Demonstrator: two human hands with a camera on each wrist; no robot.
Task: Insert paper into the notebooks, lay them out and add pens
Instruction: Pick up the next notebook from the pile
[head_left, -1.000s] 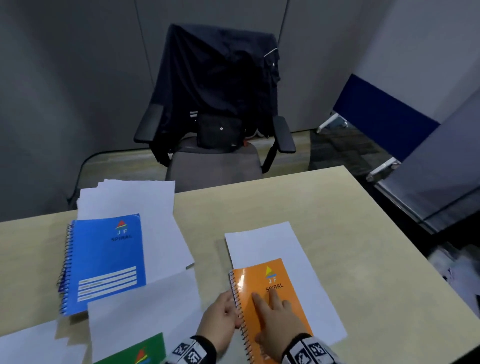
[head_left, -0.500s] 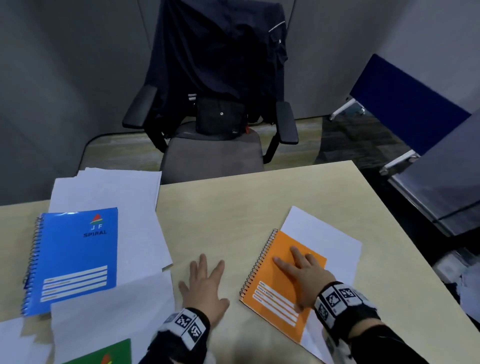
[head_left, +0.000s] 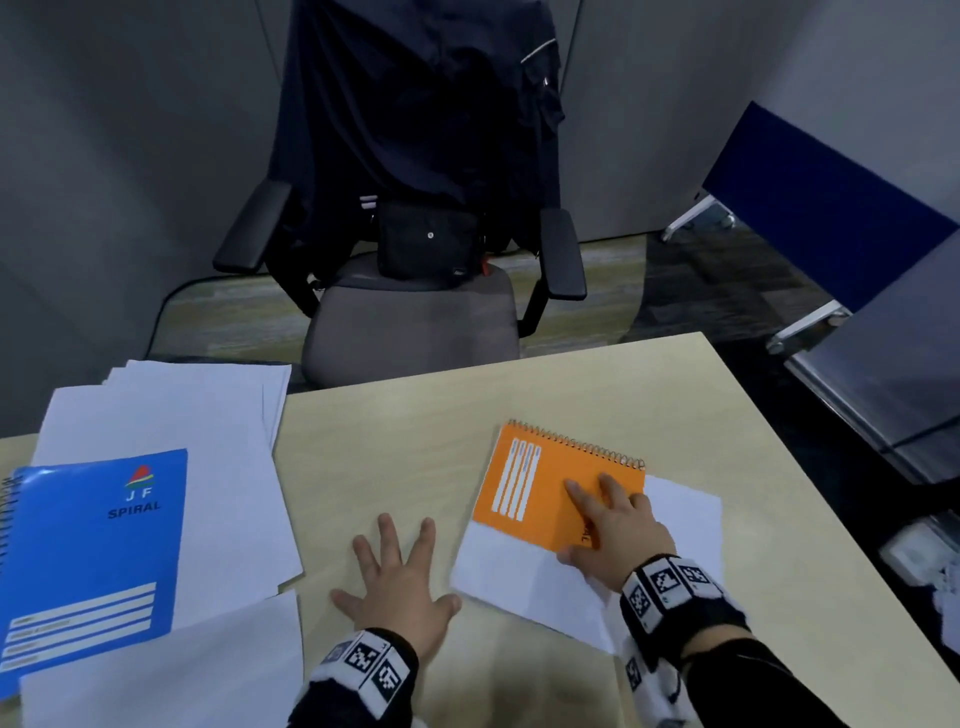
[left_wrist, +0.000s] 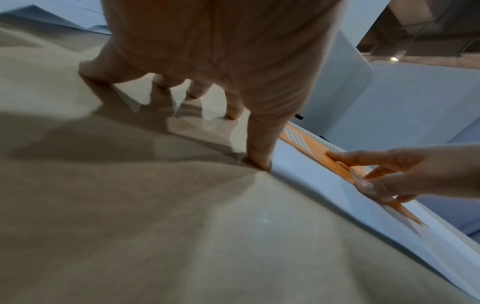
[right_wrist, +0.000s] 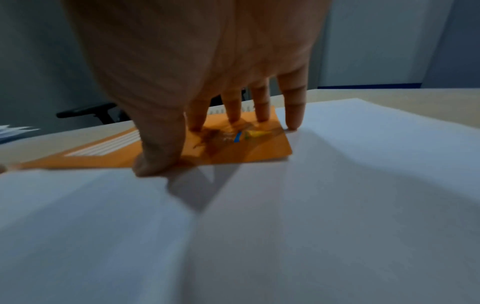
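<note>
Table (head_left: 597, 395): white sheet (head_left: 519, 577) flat at R side, orange notebook (head_left: 540, 493) on top, spiral away. R hand (head_left: 618, 525) flat, fingers straight, pressing cover, prob. to steer it. L hand (head_left: 400, 577) splayed on bare wood, holding nothing, likely bracing.

We see a dim room under cool overhead light. The hands cast soft fanned shadows on the table (left_wrist: 130, 205). A ceiling lamp (left_wrist: 394, 59) glares small. Both wrist views are blurred close up, and the head view bends at its edges.
</note>
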